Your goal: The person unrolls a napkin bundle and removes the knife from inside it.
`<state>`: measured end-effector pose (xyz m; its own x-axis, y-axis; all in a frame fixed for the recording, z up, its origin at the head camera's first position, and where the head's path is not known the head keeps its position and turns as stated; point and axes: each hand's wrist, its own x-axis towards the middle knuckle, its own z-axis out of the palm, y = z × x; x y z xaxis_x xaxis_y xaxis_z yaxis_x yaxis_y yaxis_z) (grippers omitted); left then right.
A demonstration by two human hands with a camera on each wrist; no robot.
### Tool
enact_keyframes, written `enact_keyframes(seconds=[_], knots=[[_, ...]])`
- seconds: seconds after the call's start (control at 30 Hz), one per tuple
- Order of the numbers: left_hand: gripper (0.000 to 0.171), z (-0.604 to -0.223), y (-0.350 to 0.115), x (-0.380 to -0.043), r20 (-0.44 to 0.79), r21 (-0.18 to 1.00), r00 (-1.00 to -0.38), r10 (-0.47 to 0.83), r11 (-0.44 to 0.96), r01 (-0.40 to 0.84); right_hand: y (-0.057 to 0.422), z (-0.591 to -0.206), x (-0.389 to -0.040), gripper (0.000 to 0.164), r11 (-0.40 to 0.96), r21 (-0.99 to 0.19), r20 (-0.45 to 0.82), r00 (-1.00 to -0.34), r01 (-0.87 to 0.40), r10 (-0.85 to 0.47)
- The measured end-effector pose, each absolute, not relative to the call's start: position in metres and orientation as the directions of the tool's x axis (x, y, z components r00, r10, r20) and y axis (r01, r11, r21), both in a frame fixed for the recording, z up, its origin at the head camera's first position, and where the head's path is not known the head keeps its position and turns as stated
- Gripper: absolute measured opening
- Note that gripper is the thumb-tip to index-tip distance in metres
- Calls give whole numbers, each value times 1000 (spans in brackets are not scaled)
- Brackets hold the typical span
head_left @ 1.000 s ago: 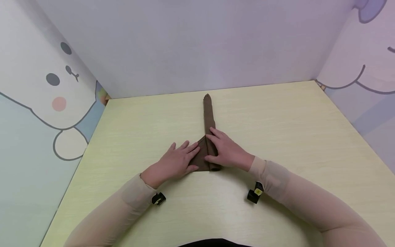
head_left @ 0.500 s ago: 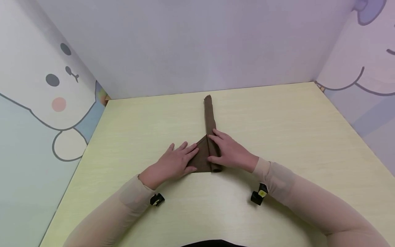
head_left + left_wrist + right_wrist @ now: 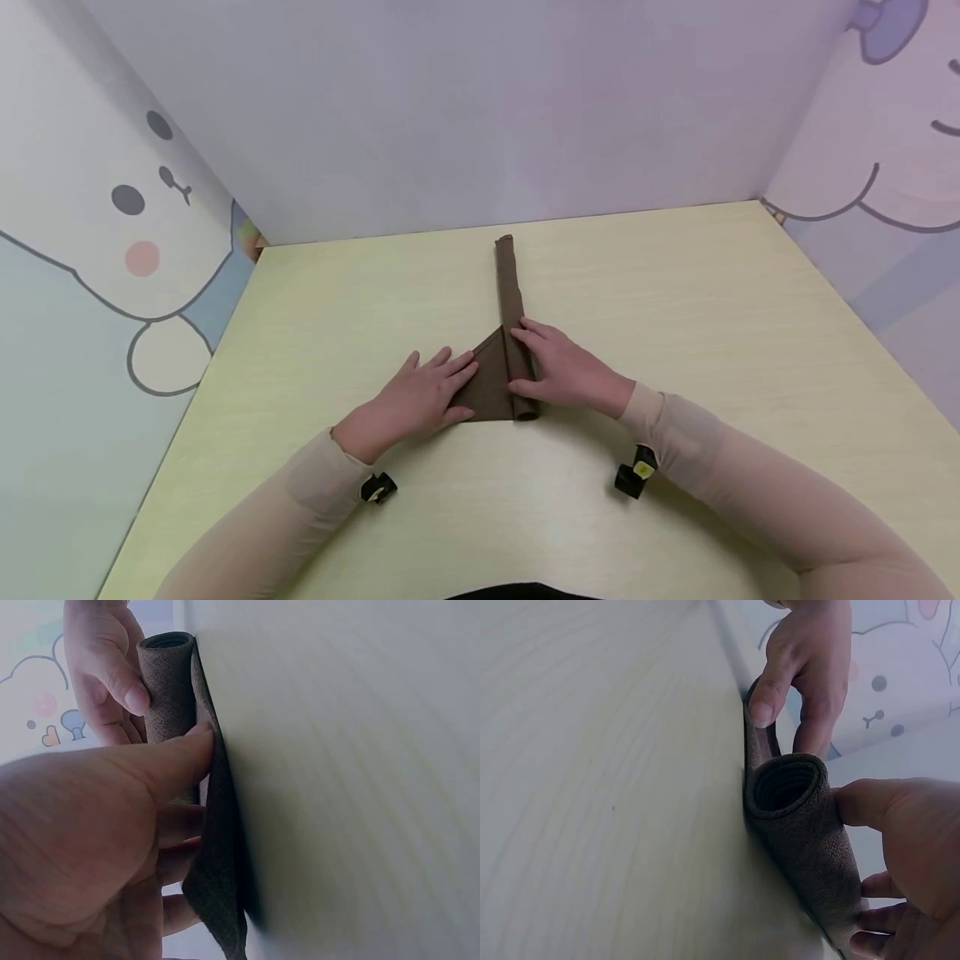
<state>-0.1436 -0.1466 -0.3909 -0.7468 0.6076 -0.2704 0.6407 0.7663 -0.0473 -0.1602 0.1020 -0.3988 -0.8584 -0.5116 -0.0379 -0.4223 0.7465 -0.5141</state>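
A brown cloth lies mid-table, mostly rolled into a long narrow tube, with a flat triangular flap at its left. The rolled part points toward the back wall, and its near end shows spiral layers in the right wrist view. My left hand rests on the flap with fingers spread, its thumb on the cloth near the front edge. My right hand lies across the roll from the right, thumb and fingertips touching its upper side. The flap's left corner is hidden under my left hand.
The pale wooden table meets a plain wall at the back. Walls with cartoon drawings stand at the left and right. A small black camera hangs at my right wrist, another at my left.
Both hands stay on the cloth. My left hand has slid slightly left and my right hand slightly right, so more of the flap shows between them. The roll's far tip looks flatter.
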Motion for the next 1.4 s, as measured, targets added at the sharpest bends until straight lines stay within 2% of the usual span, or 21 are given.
enact_keyframes(seconds=[0.53, 1.4], knots=[[69, -393, -151, -145, -282, -39, -758, 588, 782, 622, 111, -397, -162, 82, 718, -582, -73, -855, -382, -514], [70, -394, -157, -144, -271, -2, -755, 597, 784, 620, 112, -398, -162, 81, 702, -597, -65, -848, -389, -525]])
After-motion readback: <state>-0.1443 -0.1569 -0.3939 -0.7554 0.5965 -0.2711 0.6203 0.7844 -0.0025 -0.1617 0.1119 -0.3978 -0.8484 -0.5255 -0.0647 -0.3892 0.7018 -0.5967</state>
